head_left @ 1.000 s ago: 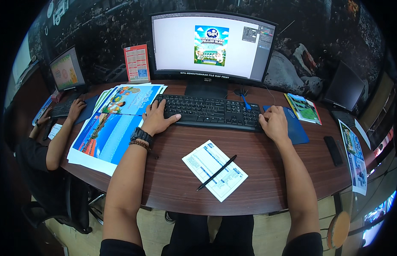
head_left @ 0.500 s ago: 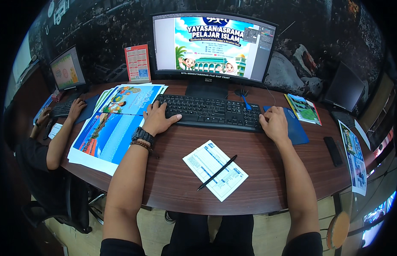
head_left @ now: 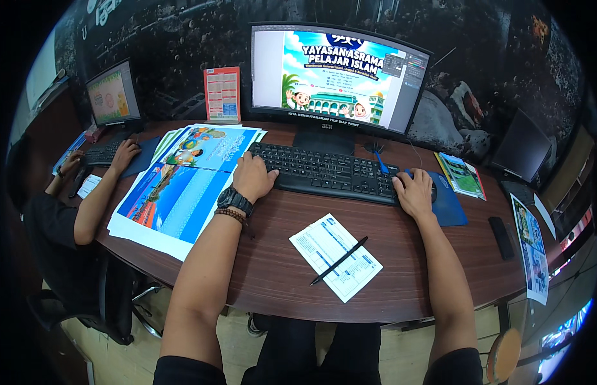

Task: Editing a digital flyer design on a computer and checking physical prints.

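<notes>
My left hand (head_left: 252,178) lies over the left end of the black keyboard (head_left: 324,172), fingers stretched toward the keys and thumb out to the side. A black watch (head_left: 235,200) and a brown beaded bracelet (head_left: 233,215) circle that wrist. At the keyboard's right end, my right hand (head_left: 415,194) rests over a dark computer mouse (head_left: 433,192), mostly hidden beneath it, on a blue mouse pad (head_left: 449,206). Behind the keyboard stands a curved monitor (head_left: 337,80) showing a colourful poster layout with a building and two cartoon figures.
A printed form (head_left: 318,239) with a black pen (head_left: 339,261) across it lies in front of me. Glossy prints (head_left: 176,192) are stacked left; a red calendar (head_left: 222,96) stands behind. A black phone (head_left: 501,237) is right. Another person (head_left: 54,208) types at the far left.
The whole view has swung slightly, so the desk things appear further right. My right hand's fingers look flatter over the mouse; my left hand stays at the keyboard. The screen layout looks the same.
</notes>
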Demonstrator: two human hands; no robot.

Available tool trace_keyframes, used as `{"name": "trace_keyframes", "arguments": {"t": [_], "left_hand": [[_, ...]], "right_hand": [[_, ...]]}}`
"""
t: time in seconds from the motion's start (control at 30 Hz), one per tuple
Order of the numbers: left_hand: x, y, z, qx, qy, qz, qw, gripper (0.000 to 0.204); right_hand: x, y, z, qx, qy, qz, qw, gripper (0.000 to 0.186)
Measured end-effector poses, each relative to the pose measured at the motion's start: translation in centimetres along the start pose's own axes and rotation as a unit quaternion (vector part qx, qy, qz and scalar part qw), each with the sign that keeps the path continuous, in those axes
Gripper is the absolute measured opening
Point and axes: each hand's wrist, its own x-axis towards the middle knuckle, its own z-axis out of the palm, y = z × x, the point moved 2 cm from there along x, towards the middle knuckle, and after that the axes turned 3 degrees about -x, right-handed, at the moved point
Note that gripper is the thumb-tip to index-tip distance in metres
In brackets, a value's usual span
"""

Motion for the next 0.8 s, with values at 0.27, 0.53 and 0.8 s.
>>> {"name": "trace_keyframes", "arguments": {"t": [0.27, 0.53, 0.8], "left_hand": [[0.1, 0.2, 0.0, 0.008, -0.003, 0.003, 1.0, 0.053], [0.1, 0.0, 0.0, 0.005, 0.0, -0.001, 1.0, 0.052], [0.0, -0.1, 0.1, 0.003, 0.004, 0.0, 1.0, 0.049]], "right_hand": [[0.4, -0.1, -0.3, 0.052, 0.085, 0.011, 0.995, 0.041], [0.0, 0.6, -0.5, 0.02, 0.044, -0.012, 0.999, 0.035], [-0.4, 6.2, -0.4, 0.096, 0.078, 0.057, 0.991, 0.035]]}}
